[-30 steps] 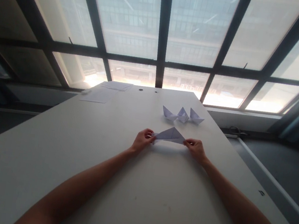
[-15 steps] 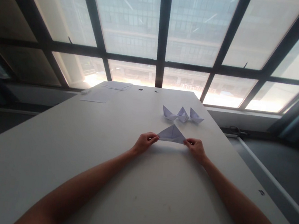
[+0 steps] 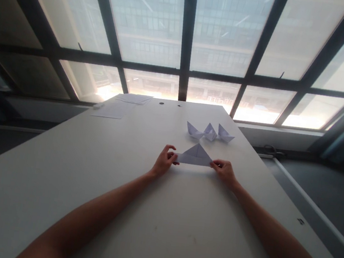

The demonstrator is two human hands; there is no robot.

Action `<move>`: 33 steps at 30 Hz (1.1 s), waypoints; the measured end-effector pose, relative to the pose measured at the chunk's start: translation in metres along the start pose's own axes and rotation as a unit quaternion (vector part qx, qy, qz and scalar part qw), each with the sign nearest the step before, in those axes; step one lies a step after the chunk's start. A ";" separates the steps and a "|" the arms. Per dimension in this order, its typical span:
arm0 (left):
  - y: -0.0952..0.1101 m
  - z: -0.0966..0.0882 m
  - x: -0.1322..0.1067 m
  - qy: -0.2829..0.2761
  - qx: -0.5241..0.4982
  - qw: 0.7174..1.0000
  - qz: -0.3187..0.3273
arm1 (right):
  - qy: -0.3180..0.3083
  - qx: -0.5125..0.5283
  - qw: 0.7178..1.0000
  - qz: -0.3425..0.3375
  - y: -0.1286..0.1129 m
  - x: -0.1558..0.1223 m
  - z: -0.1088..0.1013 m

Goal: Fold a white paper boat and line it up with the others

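A white folded paper [image 3: 196,154], peaked at the top with a flat strip along its lower edge, is held just over the table between my two hands. My left hand [image 3: 165,160] pinches the left end of the strip between thumb and fingers, its index finger raised and curled. At the right end, my right hand [image 3: 223,170] grips the paper's corner with thumb and fingertips closed. Beyond it stand three folded paper boats: a left one [image 3: 194,131], a middle one [image 3: 210,132] and a right one [image 3: 225,134].
Loose white sheets [image 3: 107,111] lie at the far left of the white table [image 3: 159,221]. Two small dark holes show by the far edge. Tall windows [image 3: 142,18] rise behind, and a small dark mark [image 3: 300,221] is near the right edge.
The left end of the paper's lower strip now extends flat out to the left. My left hand has shifted slightly and lifted its index finger; my right hand has barely moved.
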State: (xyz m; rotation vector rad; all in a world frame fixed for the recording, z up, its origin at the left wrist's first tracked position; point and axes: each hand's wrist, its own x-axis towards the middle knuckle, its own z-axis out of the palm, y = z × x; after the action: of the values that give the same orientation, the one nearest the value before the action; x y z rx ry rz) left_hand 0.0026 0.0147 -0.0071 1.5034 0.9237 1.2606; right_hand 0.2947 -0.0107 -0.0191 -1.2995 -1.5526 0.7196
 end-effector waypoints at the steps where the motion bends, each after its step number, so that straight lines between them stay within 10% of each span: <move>1: 0.001 0.000 0.000 0.004 -0.003 1.000 -0.008 | 0.000 0.000 1.000 -0.001 0.000 0.000 0.000; 11: 0.001 -0.003 -0.001 0.031 0.000 0.996 -0.081 | 0.015 0.022 1.000 -0.004 -0.004 -0.001 0.001; 25: -0.001 0.000 0.000 0.010 0.117 0.993 0.005 | 0.032 0.067 0.997 0.013 -0.003 -0.003 0.010; 33: 0.003 0.003 -0.011 -0.084 0.422 0.900 0.069 | 0.025 -0.180 0.983 0.008 -0.003 -0.009 0.015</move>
State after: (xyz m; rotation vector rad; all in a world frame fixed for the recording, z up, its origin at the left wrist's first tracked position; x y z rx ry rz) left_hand 0.0032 0.0026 -0.0075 2.3392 1.3559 0.8118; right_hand 0.2794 -0.0179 -0.0247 -1.5818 -1.6843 0.4212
